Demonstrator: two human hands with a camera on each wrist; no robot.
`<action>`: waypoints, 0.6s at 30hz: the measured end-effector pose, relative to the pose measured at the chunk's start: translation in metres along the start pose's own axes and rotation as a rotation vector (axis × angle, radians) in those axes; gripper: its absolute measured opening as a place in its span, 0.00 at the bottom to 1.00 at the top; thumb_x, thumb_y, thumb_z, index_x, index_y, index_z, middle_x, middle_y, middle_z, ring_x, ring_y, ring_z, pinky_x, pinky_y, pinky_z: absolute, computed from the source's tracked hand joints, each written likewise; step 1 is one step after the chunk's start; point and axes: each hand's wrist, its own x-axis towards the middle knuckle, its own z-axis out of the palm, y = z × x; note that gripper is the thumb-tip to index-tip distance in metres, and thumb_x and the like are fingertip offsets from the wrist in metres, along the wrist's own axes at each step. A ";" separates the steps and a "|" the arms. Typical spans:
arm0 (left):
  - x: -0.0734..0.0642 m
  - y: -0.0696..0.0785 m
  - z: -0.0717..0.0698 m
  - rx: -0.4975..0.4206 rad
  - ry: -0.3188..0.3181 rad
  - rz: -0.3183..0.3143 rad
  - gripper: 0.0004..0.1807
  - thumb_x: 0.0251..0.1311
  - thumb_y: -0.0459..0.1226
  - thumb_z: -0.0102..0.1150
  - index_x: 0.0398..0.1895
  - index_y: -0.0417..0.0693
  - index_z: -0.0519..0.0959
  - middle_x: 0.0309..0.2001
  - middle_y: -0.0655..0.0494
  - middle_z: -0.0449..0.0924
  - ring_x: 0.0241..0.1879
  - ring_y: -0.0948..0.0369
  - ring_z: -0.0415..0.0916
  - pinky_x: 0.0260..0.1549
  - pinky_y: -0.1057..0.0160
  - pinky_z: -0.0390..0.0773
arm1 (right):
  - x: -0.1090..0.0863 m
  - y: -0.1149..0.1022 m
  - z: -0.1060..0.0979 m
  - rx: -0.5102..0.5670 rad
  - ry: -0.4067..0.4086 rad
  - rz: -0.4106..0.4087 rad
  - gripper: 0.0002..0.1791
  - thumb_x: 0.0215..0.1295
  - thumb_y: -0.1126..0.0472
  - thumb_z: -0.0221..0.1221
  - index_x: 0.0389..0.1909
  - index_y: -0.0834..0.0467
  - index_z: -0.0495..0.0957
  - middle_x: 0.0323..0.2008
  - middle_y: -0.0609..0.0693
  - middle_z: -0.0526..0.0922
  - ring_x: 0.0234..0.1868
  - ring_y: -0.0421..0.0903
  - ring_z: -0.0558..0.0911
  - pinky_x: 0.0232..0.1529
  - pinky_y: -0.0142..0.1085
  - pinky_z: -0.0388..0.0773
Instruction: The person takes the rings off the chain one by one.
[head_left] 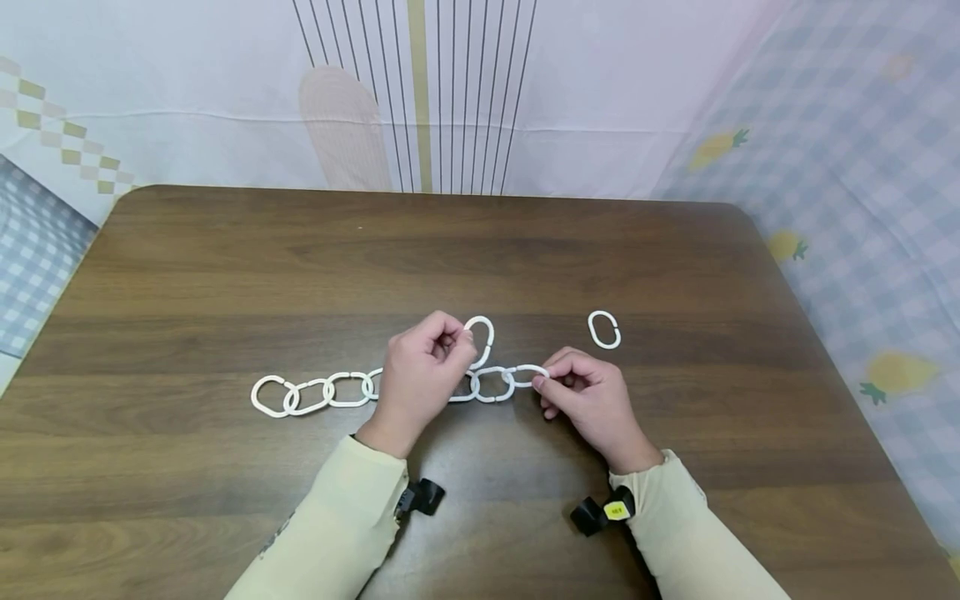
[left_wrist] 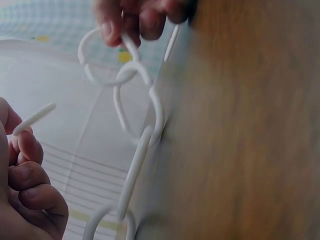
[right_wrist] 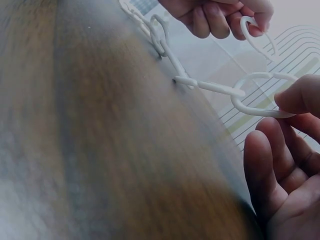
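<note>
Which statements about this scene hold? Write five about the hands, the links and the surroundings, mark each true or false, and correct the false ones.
1. The left hand pinches a white link. True.
2. That white link is joined to the chain. False: the right wrist view shows it apart from the chain.
3. The right hand pinches the end link of the chain. True.
4. Another link lies on the brown table, beyond the right hand. True.
5. Both forearms are bare. False: cream sleeves cover them.
</note>
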 end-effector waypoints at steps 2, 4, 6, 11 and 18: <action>0.002 -0.002 -0.003 0.004 0.008 -0.007 0.04 0.54 0.32 0.61 0.24 0.47 0.79 0.19 0.60 0.72 0.19 0.65 0.65 0.20 0.69 0.65 | 0.000 0.000 0.000 0.002 -0.002 0.000 0.05 0.58 0.78 0.65 0.26 0.70 0.78 0.30 0.50 0.79 0.22 0.41 0.80 0.19 0.36 0.80; 0.003 -0.003 -0.005 0.010 0.006 -0.023 0.04 0.55 0.32 0.61 0.24 0.47 0.79 0.19 0.60 0.72 0.19 0.64 0.65 0.20 0.69 0.65 | 0.000 -0.001 0.000 0.002 -0.003 0.001 0.05 0.58 0.78 0.65 0.26 0.70 0.78 0.30 0.50 0.79 0.22 0.41 0.80 0.19 0.36 0.80; 0.005 -0.004 -0.008 0.028 -0.005 -0.038 0.04 0.57 0.33 0.61 0.25 0.47 0.80 0.20 0.60 0.72 0.20 0.64 0.65 0.21 0.68 0.66 | 0.001 -0.001 0.000 0.003 -0.003 0.002 0.05 0.58 0.78 0.65 0.27 0.70 0.78 0.30 0.50 0.79 0.22 0.41 0.80 0.19 0.36 0.80; 0.010 -0.009 -0.015 0.097 -0.052 -0.074 0.04 0.61 0.35 0.62 0.30 0.48 0.84 0.23 0.59 0.76 0.22 0.63 0.70 0.25 0.66 0.70 | 0.001 0.000 0.000 0.004 -0.004 0.002 0.06 0.58 0.78 0.65 0.26 0.70 0.78 0.30 0.50 0.79 0.21 0.41 0.80 0.19 0.36 0.80; 0.020 -0.015 -0.032 0.176 -0.011 -0.086 0.06 0.64 0.38 0.64 0.35 0.45 0.87 0.28 0.56 0.81 0.25 0.62 0.71 0.28 0.63 0.71 | 0.001 0.000 0.000 0.001 -0.007 0.008 0.05 0.58 0.78 0.65 0.27 0.70 0.78 0.30 0.50 0.79 0.21 0.41 0.80 0.19 0.36 0.81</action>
